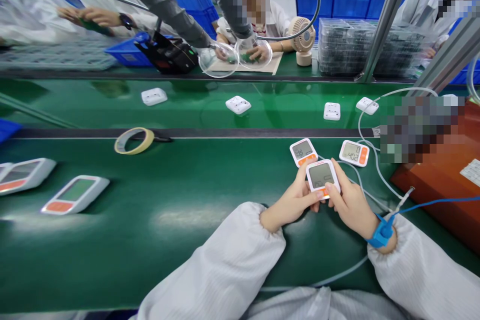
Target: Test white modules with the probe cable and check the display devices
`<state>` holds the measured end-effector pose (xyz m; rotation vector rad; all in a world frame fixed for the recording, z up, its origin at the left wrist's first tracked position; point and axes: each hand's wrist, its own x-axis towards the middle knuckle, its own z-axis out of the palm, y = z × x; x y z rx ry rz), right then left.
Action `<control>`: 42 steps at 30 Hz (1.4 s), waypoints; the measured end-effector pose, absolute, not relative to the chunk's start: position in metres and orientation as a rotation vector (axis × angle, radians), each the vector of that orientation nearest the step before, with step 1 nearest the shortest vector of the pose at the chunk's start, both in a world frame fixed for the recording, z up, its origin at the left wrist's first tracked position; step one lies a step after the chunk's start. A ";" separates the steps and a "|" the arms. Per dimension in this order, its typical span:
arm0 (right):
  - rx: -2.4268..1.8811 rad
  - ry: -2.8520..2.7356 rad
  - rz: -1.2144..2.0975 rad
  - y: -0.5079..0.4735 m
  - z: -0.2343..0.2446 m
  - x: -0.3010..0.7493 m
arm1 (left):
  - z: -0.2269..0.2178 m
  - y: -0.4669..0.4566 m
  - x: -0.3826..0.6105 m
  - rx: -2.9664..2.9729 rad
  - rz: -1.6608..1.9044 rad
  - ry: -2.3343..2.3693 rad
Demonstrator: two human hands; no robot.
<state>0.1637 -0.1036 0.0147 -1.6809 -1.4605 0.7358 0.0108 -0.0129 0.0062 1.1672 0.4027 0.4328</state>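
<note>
Gripping a small white monitor [322, 177] between both hands at about 5 o'clock of centre, low over the green table [157, 220]: left hand [290, 202] clamping its left edge with the thumb reaching toward the orange button strip, right hand [350, 202] closing on the right edge, a blue wrist strap [382, 232] ringing that wrist and trailing a blue cord toward 3 o'clock. Lying just past the held unit, toward 12 o'clock of it and touching or nearly touching, a second monitor [303, 152] with its screen lit; sitting beside that at 2 o'clock of the hands, a third monitor [354, 153] showing digits, with pale tubing [369, 130] looping around it. Resting far off at 9 o'clock, two larger grey-screened devices [75, 194] lying flat, well apart from the hands. Lying at 11 o'clock, a roll of tape [134, 140] against the dark divider strip. Riding on the farther belt [187, 110], four white square casings [238, 105] spaced apart. Working beyond that at 12 o'clock, another person's hand [258, 52] under two clear round lenses, a small fan [303, 37] standing just beside, stacked trays [345, 45] toward 1 o'clock.
</note>
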 end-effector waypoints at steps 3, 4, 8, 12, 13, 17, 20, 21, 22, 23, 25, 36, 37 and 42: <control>-1.713 -1.462 0.713 -0.103 0.015 0.164 | 0.006 -0.012 0.010 1.203 0.420 0.429; -1.721 -1.457 0.714 -0.102 0.015 0.164 | 0.007 -0.011 0.009 1.224 0.416 0.452; -1.782 -1.475 0.704 -0.100 0.019 0.169 | 0.006 -0.005 0.006 1.429 0.422 0.598; -1.905 -1.591 0.622 -0.098 0.019 0.174 | 0.007 0.000 0.002 1.694 0.456 0.710; -1.946 -1.627 0.590 -0.098 0.018 0.175 | 0.009 0.002 0.001 1.764 0.478 0.731; -2.142 -1.709 0.407 -0.097 0.016 0.181 | 0.019 0.011 -0.011 2.046 0.641 0.796; -2.195 -1.652 0.152 -0.098 0.019 0.184 | 0.021 0.028 -0.030 2.155 0.857 0.943; -2.138 -1.646 0.098 -0.100 0.021 0.183 | 0.019 0.037 -0.040 2.170 0.940 1.025; -2.041 -1.673 0.107 -0.102 0.023 0.181 | 0.016 0.047 -0.051 2.174 1.018 1.118; -1.914 -1.735 0.189 -0.106 0.024 0.176 | 0.012 0.059 -0.064 2.183 1.075 1.211; -1.620 -1.934 0.500 -0.113 0.026 0.163 | 0.005 0.084 -0.098 2.232 1.135 1.395; -1.022 -2.666 0.866 -0.137 0.022 0.113 | 0.011 0.140 -0.275 1.589 0.491 2.707; -1.055 -2.654 0.856 -0.138 0.022 0.112 | 0.012 0.140 -0.276 1.595 0.436 2.701; -1.120 -2.581 0.856 -0.139 0.013 0.108 | 0.010 0.126 -0.252 1.730 0.529 2.681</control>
